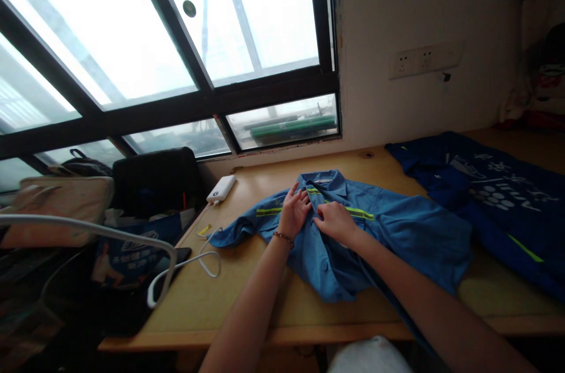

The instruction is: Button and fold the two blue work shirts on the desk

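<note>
A light blue work shirt (388,232) with yellow-green reflective stripes lies spread on the wooden table (207,302), collar toward the window. My left hand (293,211) rests on its chest just below the collar, fingers curled and pinching the front placket. My right hand (335,221) sits beside it on the other side of the placket, fingers bent and gripping the cloth. The two hands almost touch at the shirt's button line. A beaded bracelet circles my left wrist.
A dark blue garment (494,196) with white print lies at the right of the table. A white power bank (221,189) with a white cable (207,255) sits near the window. Black and beige bags (154,179) stand at the left, with a white curved bar (88,229).
</note>
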`<action>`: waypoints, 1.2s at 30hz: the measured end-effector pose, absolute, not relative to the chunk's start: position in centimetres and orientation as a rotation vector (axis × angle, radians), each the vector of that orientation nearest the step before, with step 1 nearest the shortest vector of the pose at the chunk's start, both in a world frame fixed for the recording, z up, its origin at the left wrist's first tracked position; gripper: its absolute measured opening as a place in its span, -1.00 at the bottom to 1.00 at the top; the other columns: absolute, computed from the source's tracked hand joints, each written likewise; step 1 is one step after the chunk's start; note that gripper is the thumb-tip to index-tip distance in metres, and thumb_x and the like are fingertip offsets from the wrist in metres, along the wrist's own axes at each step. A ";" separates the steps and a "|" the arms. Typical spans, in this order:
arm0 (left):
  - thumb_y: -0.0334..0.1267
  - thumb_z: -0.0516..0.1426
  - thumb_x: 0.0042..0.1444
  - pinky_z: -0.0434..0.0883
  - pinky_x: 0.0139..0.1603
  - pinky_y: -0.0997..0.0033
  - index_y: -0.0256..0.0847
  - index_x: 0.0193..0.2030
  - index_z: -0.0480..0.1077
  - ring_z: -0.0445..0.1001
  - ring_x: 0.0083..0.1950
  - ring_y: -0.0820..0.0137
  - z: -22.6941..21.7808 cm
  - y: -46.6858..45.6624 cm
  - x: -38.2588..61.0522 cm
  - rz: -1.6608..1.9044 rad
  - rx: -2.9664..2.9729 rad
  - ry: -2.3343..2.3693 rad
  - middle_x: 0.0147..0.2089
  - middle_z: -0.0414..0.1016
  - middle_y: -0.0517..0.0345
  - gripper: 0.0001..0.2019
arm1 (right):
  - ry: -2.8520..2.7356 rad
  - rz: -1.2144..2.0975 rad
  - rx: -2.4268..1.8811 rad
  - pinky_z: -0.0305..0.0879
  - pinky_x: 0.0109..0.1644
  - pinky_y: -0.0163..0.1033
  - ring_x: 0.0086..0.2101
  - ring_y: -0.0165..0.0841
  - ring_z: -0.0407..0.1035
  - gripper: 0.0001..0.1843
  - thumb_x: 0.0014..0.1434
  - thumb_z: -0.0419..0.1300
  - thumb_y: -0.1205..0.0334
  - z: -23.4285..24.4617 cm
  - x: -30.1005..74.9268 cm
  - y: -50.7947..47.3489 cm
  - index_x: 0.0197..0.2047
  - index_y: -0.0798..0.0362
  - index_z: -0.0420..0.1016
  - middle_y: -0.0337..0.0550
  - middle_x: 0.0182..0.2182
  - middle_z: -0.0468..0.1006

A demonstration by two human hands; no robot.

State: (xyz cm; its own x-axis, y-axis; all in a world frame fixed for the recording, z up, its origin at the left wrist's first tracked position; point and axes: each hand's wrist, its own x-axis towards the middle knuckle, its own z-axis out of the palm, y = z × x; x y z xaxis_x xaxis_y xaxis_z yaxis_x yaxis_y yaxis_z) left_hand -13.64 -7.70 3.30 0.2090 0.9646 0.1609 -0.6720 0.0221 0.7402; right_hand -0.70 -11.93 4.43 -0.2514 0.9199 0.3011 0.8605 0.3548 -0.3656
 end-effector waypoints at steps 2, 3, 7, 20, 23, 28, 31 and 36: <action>-0.38 0.08 0.01 0.35 -0.23 0.42 -0.17 0.00 0.13 0.41 -0.22 0.44 3.2 -7.6 -13.7 1.376 0.844 0.447 -0.21 0.37 0.04 -0.62 | -2.161 0.171 -1.477 0.13 -0.39 -0.30 -0.42 -0.28 0.38 -0.79 -0.02 0.11 0.14 4.5 -0.8 -12.1 -0.47 0.09 0.46 -0.06 -0.49 0.51; -0.39 0.08 0.00 0.35 -0.23 0.43 -0.17 0.01 0.11 0.41 -0.22 0.44 3.2 -7.6 -13.7 1.392 0.852 0.448 -0.21 0.37 0.04 -0.60 | -2.144 0.189 -1.444 0.12 -0.39 -0.30 -0.42 -0.29 0.37 -0.80 -0.04 0.13 0.15 4.6 -0.9 -12.1 -0.47 0.10 0.46 -0.06 -0.49 0.51; -0.40 0.10 -0.02 0.34 -0.18 0.40 -0.13 0.05 0.08 0.41 -0.18 0.43 3.4 -7.6 -13.9 1.430 0.882 0.452 -0.18 0.37 0.04 -0.54 | -1.940 0.475 -1.333 0.07 -0.45 -0.35 -0.53 -0.40 0.29 -0.80 -0.12 0.20 0.16 4.6 -1.1 -11.5 -0.59 0.13 0.43 -0.20 -0.63 0.43; -0.42 0.09 -0.09 0.33 -0.19 0.27 -0.25 -0.47 0.28 0.40 -0.33 0.32 1.0 -7.5 -13.4 0.885 2.066 1.396 -0.41 0.40 0.07 -0.97 | -0.480 1.373 -1.111 0.31 -0.45 -0.30 -0.58 -0.39 0.35 -0.81 -0.31 0.32 0.29 5.1 1.7 -8.8 -0.53 0.17 0.48 -0.18 -0.61 0.51; -0.48 0.07 -0.11 0.32 -0.22 0.28 -0.21 -0.53 0.26 0.39 -0.40 0.31 0.9 -8.7 -12.9 0.779 2.275 1.408 -0.50 0.37 0.08 -0.89 | -0.475 1.376 -1.100 0.32 -0.45 -0.30 -0.60 -0.39 0.35 -0.82 -0.28 0.31 0.29 5.1 2.2 -8.5 -0.52 0.16 0.47 -0.20 -0.64 0.49; -0.52 0.08 -0.19 0.30 -0.42 0.40 -0.17 -0.62 0.30 0.31 -0.59 0.37 1.9 -9.5 -13.3 0.814 2.253 1.170 -0.65 0.31 0.13 -0.83 | -0.511 1.385 -1.105 0.33 -0.47 -0.30 -0.60 -0.39 0.35 -0.83 -0.27 0.30 0.28 4.9 2.2 -8.4 -0.52 0.15 0.47 -0.21 -0.64 0.49; -0.54 0.09 -0.28 0.25 -0.54 0.49 -0.15 -0.62 0.36 0.27 -0.63 0.41 3.1 -9.2 -14.5 0.583 2.251 0.995 -0.66 0.34 0.17 -0.82 | -0.529 1.369 -1.109 0.32 -0.47 -0.30 -0.61 -0.39 0.34 -0.81 -0.26 0.29 0.25 4.6 2.3 -8.2 -0.51 0.16 0.48 -0.21 -0.65 0.49; -0.48 0.16 -0.37 0.12 -0.71 0.57 -0.17 -0.64 0.37 0.25 -0.69 0.48 3.7 -8.8 -16.2 0.381 2.217 0.911 -0.69 0.35 0.27 -0.87 | -0.595 1.431 -0.992 0.30 -0.43 -0.35 -0.57 -0.43 0.35 -0.82 -0.24 0.27 0.25 4.6 2.4 -8.1 -0.48 0.15 0.50 -0.23 -0.59 0.51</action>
State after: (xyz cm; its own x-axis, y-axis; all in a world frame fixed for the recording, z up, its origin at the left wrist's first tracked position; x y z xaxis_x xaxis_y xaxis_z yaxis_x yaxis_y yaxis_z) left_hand -16.23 -8.82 3.74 0.7094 0.7047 0.0054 0.4991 -0.5078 0.7022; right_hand 2.40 -8.08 4.62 0.1015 0.9704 -0.2191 -0.5290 -0.1339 -0.8380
